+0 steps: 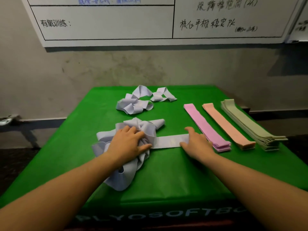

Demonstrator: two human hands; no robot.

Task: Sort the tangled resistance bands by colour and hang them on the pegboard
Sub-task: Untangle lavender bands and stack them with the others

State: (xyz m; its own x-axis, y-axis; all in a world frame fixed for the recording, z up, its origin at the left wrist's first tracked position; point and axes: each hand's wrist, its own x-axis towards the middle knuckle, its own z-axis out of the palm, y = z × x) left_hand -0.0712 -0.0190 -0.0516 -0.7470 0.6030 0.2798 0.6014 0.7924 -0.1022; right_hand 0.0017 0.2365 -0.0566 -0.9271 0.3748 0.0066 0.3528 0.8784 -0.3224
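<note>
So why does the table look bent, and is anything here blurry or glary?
In the head view, the wide-angle lens bows the green table and stretches both forearms; the whiteboard writing smears near the top edge; the tabletop sheen is mild, without harsh glare; the lavender tangle stays fairly sharp.

Under your arms lies a bright green table cover (166, 172), a thin sheet with a slight sheen and faint creases. The crumpled pale lavender band heap (133, 130) looks like soft, matt, stretchy fabric, as does the loose lavender tangle (133, 104) beyond it. You see the same matt flat weave on the folded pink (206, 129), peach (228, 125) and sage-green (250, 124) stacks. The grey wall (150, 69) looks rough and stained; the whiteboard (116, 25) is smooth.
</note>
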